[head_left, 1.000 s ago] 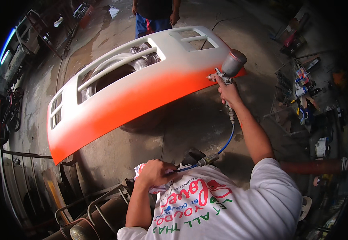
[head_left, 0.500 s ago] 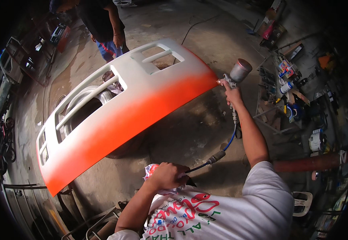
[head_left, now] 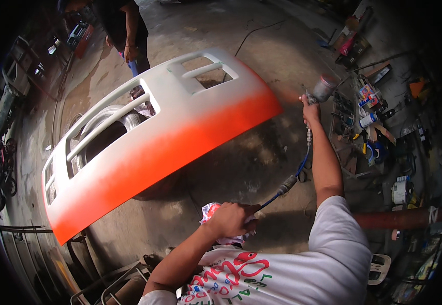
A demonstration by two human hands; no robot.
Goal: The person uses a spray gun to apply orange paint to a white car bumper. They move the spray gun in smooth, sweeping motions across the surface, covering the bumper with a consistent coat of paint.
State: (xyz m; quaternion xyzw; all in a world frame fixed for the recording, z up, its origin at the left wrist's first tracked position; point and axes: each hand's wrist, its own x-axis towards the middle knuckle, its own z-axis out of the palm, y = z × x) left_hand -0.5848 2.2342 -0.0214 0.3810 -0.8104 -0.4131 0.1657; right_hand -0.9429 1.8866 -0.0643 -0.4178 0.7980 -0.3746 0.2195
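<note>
A large white vehicle bumper [head_left: 180, 117] with grille openings, orange along its lower band, rests over a tire [head_left: 106, 138]. My right hand [head_left: 310, 111] grips a spray gun [head_left: 312, 98] with a metal cup on top, just beyond the bumper's right end; faint orange mist shows between them. A blue air hose [head_left: 302, 165] runs down from the gun through a metal coupling to my left hand [head_left: 231, 218], which is closed on a crumpled white-and-red cloth [head_left: 211, 213] and the hose, low in front of my shirt.
Another person [head_left: 129, 35] stands bent behind the bumper. Tools and cans [head_left: 371, 112] clutter the right side, with a red pipe [head_left: 399, 218] below them. Metal railings [head_left: 22, 244] are at lower left; a motorcycle [head_left: 8, 168] and vehicle parts line the left edge. A dark hose lies on the concrete floor beyond.
My right hand has carried the spray gun rightward, past the bumper's end. My left hand has moved right. The other person has leaned over, and the view has shifted.
</note>
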